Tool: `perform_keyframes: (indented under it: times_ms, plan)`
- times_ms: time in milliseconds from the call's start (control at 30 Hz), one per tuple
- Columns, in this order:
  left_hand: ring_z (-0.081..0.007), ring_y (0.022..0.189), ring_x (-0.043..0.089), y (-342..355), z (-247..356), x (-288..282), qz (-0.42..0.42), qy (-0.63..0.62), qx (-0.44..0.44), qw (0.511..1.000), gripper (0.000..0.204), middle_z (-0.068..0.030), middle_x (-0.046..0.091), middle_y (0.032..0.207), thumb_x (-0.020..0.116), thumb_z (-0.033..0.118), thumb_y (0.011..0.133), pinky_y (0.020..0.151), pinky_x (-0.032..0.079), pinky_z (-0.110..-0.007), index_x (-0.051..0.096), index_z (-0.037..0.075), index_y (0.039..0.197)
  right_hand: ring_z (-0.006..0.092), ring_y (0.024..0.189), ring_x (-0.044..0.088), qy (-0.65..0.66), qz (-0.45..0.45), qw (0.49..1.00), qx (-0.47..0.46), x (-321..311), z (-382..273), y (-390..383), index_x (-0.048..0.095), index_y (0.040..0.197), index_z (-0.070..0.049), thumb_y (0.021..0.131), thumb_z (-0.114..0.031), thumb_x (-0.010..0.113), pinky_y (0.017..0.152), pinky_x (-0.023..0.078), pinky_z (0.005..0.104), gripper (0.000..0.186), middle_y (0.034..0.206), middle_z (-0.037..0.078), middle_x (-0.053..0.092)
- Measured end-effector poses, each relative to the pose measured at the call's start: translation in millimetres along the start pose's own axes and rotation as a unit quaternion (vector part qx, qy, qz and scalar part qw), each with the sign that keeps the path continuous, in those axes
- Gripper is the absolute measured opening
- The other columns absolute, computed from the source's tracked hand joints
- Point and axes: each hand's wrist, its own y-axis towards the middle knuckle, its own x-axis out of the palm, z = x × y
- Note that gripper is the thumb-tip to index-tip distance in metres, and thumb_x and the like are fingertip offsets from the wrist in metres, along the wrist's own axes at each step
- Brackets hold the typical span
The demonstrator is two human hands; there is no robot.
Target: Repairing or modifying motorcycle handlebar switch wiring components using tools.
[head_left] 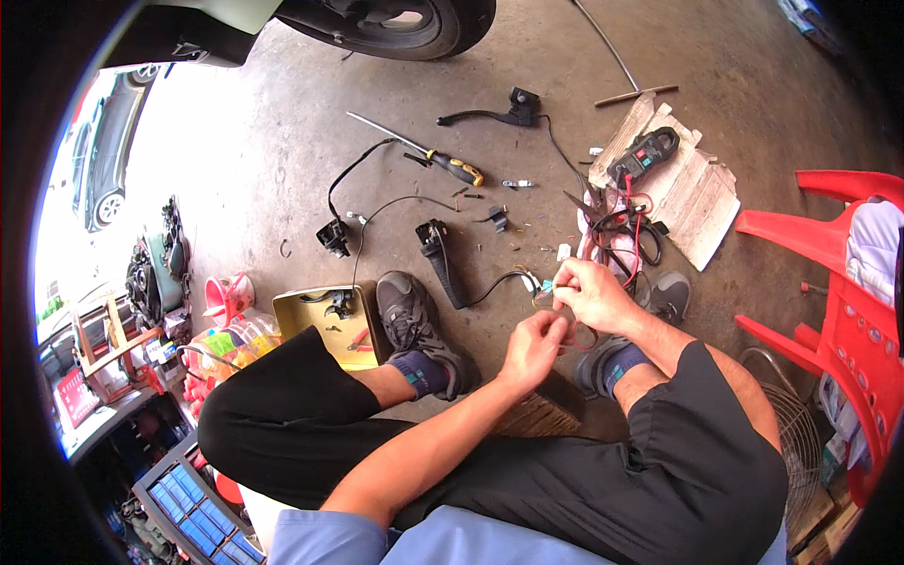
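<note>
My left hand (535,344) and my right hand (589,292) pinch thin wires (582,334) close together above the floor between my shoes. A cable with small connectors (535,283) runs from there to a black handlebar grip switch (438,254). Left of it lies another black switch housing (332,237) with a cable. A long yellow-handled screwdriver (457,168) and a black lever assembly (513,108) lie farther forward. Just beyond my right hand are tangled red and black leads (631,231) by a clamp meter (645,155) on torn cardboard (697,217).
A tire (452,33) is at the top, a T-handled tool (637,94) top right. A red plastic chair (847,320) and wire fan guard (791,433) stand right. A yellow tray (287,315), pink bucket (226,299), bottles and tool cases are left. A parked car (102,165) is outside.
</note>
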Motion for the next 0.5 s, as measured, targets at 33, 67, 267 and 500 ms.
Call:
perform_keyframes:
  times_ms: [33, 67, 267, 500]
  plan:
    - [-0.0136, 0.074, 0.064, -3, 2, -5, 0.0, 0.0, 0.0, 1.0, 0.022, -0.0079, 0.067, 0.084, 0.056, 0.017, 0.097, 0.066, 0.053, -0.029, 0.06, -0.004, 0.103, 0.0208, 0.068, 0.069, -0.014, 0.01, 1.0, -0.01, -1, -4, -2, 0.058, 0.087, 0.003, 0.084, -0.004, 0.058, 0.064, 0.053, 0.0344, 0.008, 0.072, 0.013, 0.069]
    - [-0.0127, 0.07, 0.06, -8, 8, -9, 0.079, 0.104, 0.084, 0.988, 0.019, -0.0063, 0.064, 0.079, 0.059, 0.015, 0.095, 0.063, 0.051, -0.03, 0.059, -0.002, 0.103, 0.0215, 0.068, 0.069, -0.027, 0.021, 0.999, -0.018, -2, -6, -3, 0.058, 0.087, 0.002, 0.084, -0.004, 0.059, 0.065, 0.053, 0.0348, 0.008, 0.072, 0.013, 0.069]
    - [-0.0174, 0.067, 0.055, 4, 35, -19, 0.172, 0.268, 0.289, 0.903, 0.02, -0.0095, 0.058, 0.082, 0.068, 0.009, 0.085, 0.065, 0.047, -0.031, 0.06, 0.002, 0.102, 0.0264, 0.069, 0.07, -0.048, 0.038, 0.996, -0.072, -2, -1, -4, 0.058, 0.087, 0.002, 0.084, -0.005, 0.059, 0.065, 0.053, 0.0381, 0.008, 0.072, 0.015, 0.069]
    - [-0.02, 0.07, 0.06, 16, 35, -20, 0.134, 0.251, 0.225, 0.932, 0.012, -0.0106, 0.064, 0.085, 0.066, 0.012, 0.086, 0.068, 0.049, -0.032, 0.065, 0.001, 0.092, 0.0295, 0.071, 0.07, -0.067, 0.043, 0.995, -0.063, 0, 0, -5, 0.058, 0.088, 0.001, 0.084, -0.005, 0.059, 0.066, 0.053, 0.0391, 0.007, 0.073, 0.015, 0.068]
